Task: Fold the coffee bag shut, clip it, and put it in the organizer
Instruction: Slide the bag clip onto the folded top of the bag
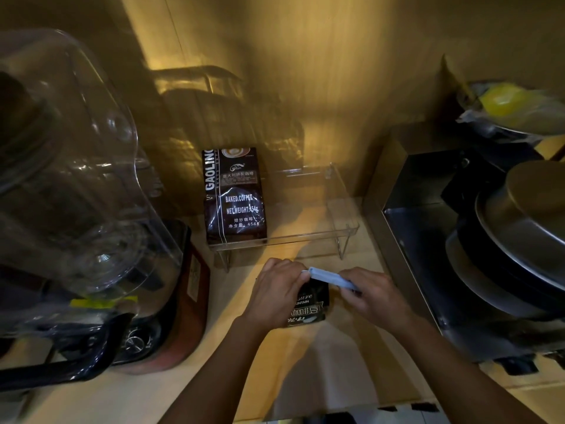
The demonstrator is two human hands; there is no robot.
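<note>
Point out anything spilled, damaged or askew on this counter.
Nothing stands out. The dark coffee bag sits between the left hand and right hand, which press the pale blue plastic clip along its top. No grounds are spilled. Another dark printed coffee bag stands upright in the clear acrylic organizer.

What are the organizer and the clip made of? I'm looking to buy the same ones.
The organizer looks like clear acrylic or hard plastic: the counter shows through it and its edges catch glints. Its thin legs seem to be metal wire. The bag clip looks like matte pale blue plastic, with no shine.
</note>
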